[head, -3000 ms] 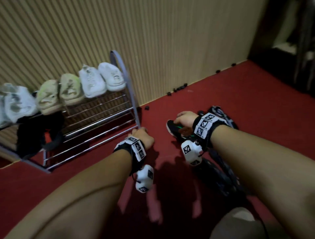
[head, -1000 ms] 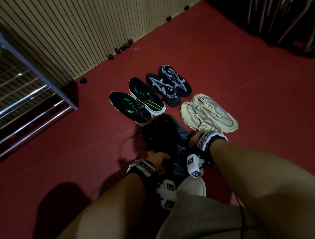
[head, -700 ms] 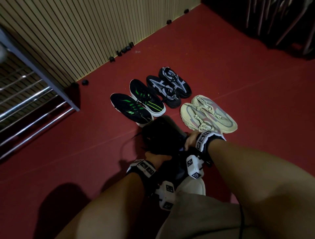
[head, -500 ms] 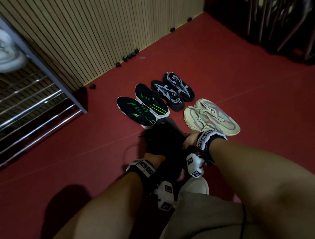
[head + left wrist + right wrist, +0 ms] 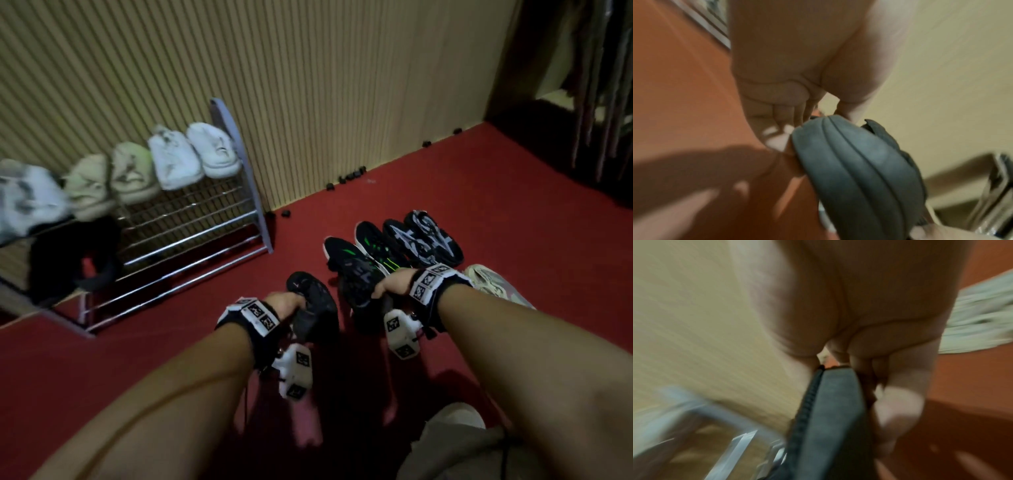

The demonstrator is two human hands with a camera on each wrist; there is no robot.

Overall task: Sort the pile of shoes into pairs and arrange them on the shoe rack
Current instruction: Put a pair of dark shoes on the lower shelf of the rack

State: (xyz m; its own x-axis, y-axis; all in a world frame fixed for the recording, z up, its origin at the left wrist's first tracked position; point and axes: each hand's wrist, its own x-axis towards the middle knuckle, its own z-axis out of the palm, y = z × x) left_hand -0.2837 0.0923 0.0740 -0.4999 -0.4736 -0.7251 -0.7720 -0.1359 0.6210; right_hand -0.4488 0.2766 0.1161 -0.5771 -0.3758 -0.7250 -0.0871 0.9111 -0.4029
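My left hand (image 5: 291,303) grips a black sneaker (image 5: 313,308) by its heel, held above the red floor. In the left wrist view the left hand's fingers (image 5: 777,116) curl over its dark ribbed heel (image 5: 851,170). My right hand (image 5: 390,284) grips the matching black sneaker (image 5: 358,284), toe pointing away. The right wrist view shows the fingers (image 5: 898,394) wrapped round its dark heel (image 5: 834,418). The metal shoe rack (image 5: 191,240) stands at the left against the slatted wall, with white (image 5: 195,154) and pale green (image 5: 113,178) pairs on its top shelf.
On the floor beyond my right hand lie a black-and-green pair (image 5: 373,246), a black-and-grey pair (image 5: 424,240) and a cream shoe (image 5: 493,281). Dark shoes (image 5: 68,260) sit on the rack's lower left. Small black pieces (image 5: 349,176) line the wall base.
Both hands have lifted the two black sneakers off the floor and apart, one in each hand. My view has swung left and up, bringing the rack back into sight.
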